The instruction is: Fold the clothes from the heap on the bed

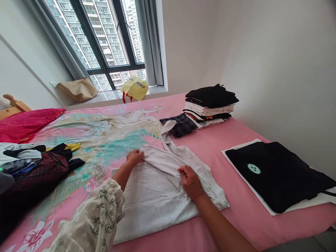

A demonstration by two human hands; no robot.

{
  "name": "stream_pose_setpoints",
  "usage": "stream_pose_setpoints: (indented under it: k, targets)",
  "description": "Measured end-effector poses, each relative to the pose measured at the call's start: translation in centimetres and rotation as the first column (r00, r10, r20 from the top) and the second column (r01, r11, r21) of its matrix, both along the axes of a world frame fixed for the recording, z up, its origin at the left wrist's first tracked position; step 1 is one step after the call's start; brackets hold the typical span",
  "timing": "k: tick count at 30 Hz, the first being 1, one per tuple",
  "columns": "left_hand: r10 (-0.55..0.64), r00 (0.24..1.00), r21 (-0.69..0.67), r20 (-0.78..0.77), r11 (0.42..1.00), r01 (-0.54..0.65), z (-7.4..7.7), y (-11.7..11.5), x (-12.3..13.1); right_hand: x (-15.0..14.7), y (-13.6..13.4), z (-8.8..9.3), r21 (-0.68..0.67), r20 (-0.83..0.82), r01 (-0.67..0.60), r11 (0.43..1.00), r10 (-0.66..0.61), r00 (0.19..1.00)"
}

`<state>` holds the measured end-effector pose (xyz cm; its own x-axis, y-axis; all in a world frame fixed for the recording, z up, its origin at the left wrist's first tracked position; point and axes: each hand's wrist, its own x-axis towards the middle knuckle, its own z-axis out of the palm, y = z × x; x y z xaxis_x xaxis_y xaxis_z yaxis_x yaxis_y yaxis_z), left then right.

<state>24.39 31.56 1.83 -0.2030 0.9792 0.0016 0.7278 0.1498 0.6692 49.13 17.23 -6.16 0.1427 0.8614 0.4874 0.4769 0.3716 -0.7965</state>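
A light grey long-sleeved top (154, 199) lies on the bed before me, partly folded. One sleeve (169, 136) stretches away from me toward a dark plaid garment. My left hand (135, 157) is closed in a pinch on the top's far left edge. Closer to the middle, my right hand (191, 181) has its fingers curled and gripping a fold of the same cloth. The fingertips of both hands are partly hidden in the fabric.
A stack of folded clothes (210, 105) stands at the far right beside the dark plaid garment (180, 124). A black garment with a round emblem (278, 175) lies right, over something white. Loose clothes (39, 164) are heaped left, near a red pillow (31, 120). Bags rest by the window.
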Motion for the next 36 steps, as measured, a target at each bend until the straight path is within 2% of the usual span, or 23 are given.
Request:
stream_pose_setpoints:
  k: [7,13,16,19,22,25,29,33,36]
  targets:
    - [-0.183,0.982,0.046,-0.037,0.982,0.185,2.0,3.8,-0.3,0.1,-0.2,0.0,-0.046,-0.11,-0.02,0.999,0.015,0.994]
    - [-0.24,0.969,0.015,-0.052,0.97,0.241,3.7,6.8,-0.4,0.0,-0.4,0.6,-0.041,-0.09,-0.066,0.997,0.062,0.994]
    - [-0.245,0.969,-0.012,-0.032,0.969,0.245,3.0,7.6,-0.6,0.0,-0.2,0.6,-0.028,-0.042,-0.064,0.998,0.063,0.997]
    - [-0.236,0.971,-0.051,0.041,0.97,0.238,1.3,7.6,-0.7,0.0,0.0,0.1,0.005,-0.013,0.013,1.0,-0.013,1.0]
    - [-0.185,0.966,-0.117,0.179,0.971,0.208,-0.5,6.8,-0.8,0.0,0.2,-0.3,0.039,0.04,0.082,0.996,-0.083,0.996]
    - [-0.089,0.93,-0.185,0.356,0.969,0.163,-1.5,5.9,-1.1,-0.1,0.2,-0.5,0.041,0.082,0.106,0.994,-0.109,0.991]
    - [0.053,0.86,-0.284,0.507,0.953,0.108,-1.9,5.5,-1.8,-0.2,0.2,-0.3,0.043,0.12,0.122,0.992,-0.126,0.985]
    - [0.185,0.813,-0.449,0.552,0.888,0.102,-2.2,5.5,-2.4,-0.3,0.3,-0.1,0.053,0.154,0.128,0.99,-0.135,0.979]
    - [0.253,0.752,-0.485,0.609,0.869,0.1,-2.1,4.9,-2.1,-0.3,0.3,-0.1,0.056,0.178,0.131,0.99,-0.139,0.974]
